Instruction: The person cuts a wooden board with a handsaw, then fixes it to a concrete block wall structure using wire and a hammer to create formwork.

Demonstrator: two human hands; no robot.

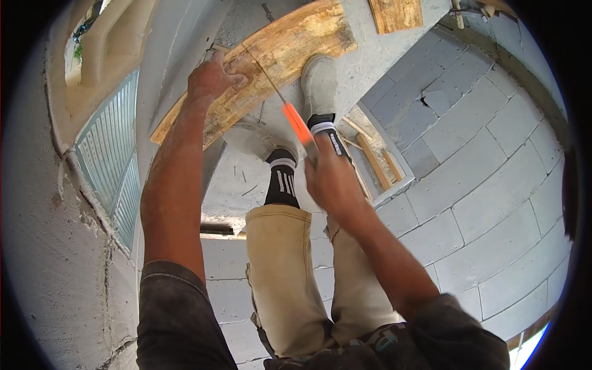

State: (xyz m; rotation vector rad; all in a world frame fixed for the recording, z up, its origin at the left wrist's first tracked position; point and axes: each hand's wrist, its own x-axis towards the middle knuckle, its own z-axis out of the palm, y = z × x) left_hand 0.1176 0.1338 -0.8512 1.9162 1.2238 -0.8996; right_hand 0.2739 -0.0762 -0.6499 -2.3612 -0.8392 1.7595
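A long, worn wooden board (302, 40) lies slantwise near my feet. My left hand (213, 79) holds it down near its far edge, thumb stretched across the top face and the other fingers partly hidden at the edge. In my right hand (336, 182), fingers are wrapped round the orange and grey handle of a hand saw (298, 123). Its thin blade, seen nearly edge-on, runs across the board just right of my left hand. My right hand is slightly blurred. One grey shoe (320, 83) stands against the board's near edge; the other (251, 139) is close by.
A shorter wood piece (396, 13) lies at the top. Grey block wall (481, 179) spreads on the right, with an opening holding wooden strips (374, 161). Nails (250, 190) are scattered on the dusty surface. To the left are a ribbed pane (111, 154) and a rough wall (74, 271).
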